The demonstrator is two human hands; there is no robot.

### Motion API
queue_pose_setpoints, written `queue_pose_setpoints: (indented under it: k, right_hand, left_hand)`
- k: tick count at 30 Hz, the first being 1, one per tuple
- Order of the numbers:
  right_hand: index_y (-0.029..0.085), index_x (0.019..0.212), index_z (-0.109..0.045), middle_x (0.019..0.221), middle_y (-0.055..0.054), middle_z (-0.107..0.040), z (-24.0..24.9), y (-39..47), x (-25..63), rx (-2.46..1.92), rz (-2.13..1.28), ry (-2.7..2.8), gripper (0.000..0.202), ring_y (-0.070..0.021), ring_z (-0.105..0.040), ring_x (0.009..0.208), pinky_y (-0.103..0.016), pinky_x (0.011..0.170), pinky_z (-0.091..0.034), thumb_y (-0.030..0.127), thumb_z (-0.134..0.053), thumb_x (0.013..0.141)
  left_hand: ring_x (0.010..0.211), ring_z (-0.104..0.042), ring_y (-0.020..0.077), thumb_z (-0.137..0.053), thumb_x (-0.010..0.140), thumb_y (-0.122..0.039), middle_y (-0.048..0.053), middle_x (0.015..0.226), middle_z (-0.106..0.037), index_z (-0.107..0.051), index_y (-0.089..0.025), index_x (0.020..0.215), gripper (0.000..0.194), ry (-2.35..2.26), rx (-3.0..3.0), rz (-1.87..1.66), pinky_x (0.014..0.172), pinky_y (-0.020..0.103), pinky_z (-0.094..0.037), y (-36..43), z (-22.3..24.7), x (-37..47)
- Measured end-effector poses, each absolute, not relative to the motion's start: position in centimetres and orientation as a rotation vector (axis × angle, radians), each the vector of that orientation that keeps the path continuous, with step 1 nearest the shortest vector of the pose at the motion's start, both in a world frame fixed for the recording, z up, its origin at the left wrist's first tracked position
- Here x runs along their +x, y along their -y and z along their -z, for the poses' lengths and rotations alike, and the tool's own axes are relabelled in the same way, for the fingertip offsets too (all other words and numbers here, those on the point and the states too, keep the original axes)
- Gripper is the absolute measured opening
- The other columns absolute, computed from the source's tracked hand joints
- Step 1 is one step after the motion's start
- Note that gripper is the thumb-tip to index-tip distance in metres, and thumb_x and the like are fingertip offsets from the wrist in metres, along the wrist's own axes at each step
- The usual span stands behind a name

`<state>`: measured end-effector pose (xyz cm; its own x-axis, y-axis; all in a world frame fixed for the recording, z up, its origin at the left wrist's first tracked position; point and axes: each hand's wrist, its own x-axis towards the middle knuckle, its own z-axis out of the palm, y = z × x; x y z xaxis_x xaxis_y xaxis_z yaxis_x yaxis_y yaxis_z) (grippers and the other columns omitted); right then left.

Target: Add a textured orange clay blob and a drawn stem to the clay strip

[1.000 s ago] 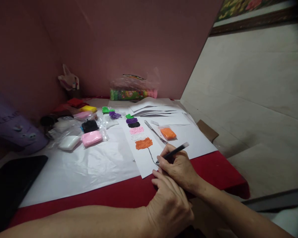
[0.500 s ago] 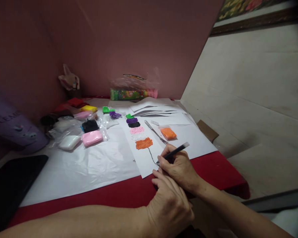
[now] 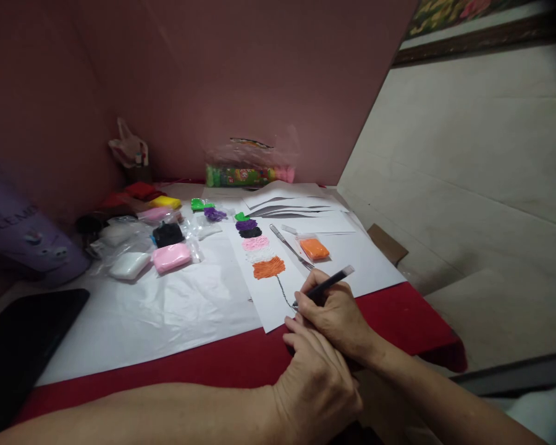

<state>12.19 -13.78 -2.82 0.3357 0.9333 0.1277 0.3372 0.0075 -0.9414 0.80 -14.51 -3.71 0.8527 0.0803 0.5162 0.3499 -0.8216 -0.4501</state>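
My right hand [image 3: 336, 315] is closed round a dark pen [image 3: 325, 288], its tip touching the white paper strip [image 3: 264, 309]. From the tip a dark wavy line runs up to a ridged orange clay patch [image 3: 269, 268]. Above that, white, pink, black, purple and green clay patches are stacked along the strip. My left hand [image 3: 317, 374] lies below the right one, fingers stretched out over the strip's lower corner. Beside the strip rest a metal fork [image 3: 291, 246] and a packet of orange clay [image 3: 314, 249].
Several clay packets, among them a pink packet [image 3: 172, 258], lie to the left. A black tablet-like slab [image 3: 32, 346] and a purple tumbler [image 3: 32, 241] are at far left. Loose paper sheets [image 3: 291, 201] and a bagged green-and-pink tube [image 3: 248, 177] are at the back.
Almost nothing differs. The pen tip has shifted very slightly to the right with my right hand; my left hand stays where it was.
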Motion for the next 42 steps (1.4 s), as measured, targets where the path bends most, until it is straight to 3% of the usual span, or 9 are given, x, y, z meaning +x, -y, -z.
queue_pose_setpoints:
  k: [20,42]
  right_hand:
    - [0.022,0.067,-0.046,0.049,0.006,-0.058,2.59,13.90,12.18,-1.566,-0.708,1.214,0.016,-0.0113,-0.057,0.043,-0.021,0.045,-0.047,0.020,-0.057,0.079]
    - [0.022,0.066,-0.045,0.049,0.006,-0.057,2.44,13.92,12.13,-1.604,-0.648,1.247,0.016,-0.0106,-0.056,0.042,-0.021,0.044,-0.046,0.018,-0.057,0.076]
  left_hand:
    - [0.075,-0.068,0.0387,-0.046,0.084,-0.025,0.028,0.082,-0.069,-0.069,0.005,0.085,0.037,0.298,-2.478,0.647,0.048,0.043,-0.052,14.41,3.73,0.80]
    - [0.075,-0.068,0.0389,-0.048,0.085,-0.028,0.027,0.081,-0.069,-0.069,0.004,0.084,0.039,0.285,-2.483,0.643,0.049,0.043,-0.052,14.56,3.60,0.69]
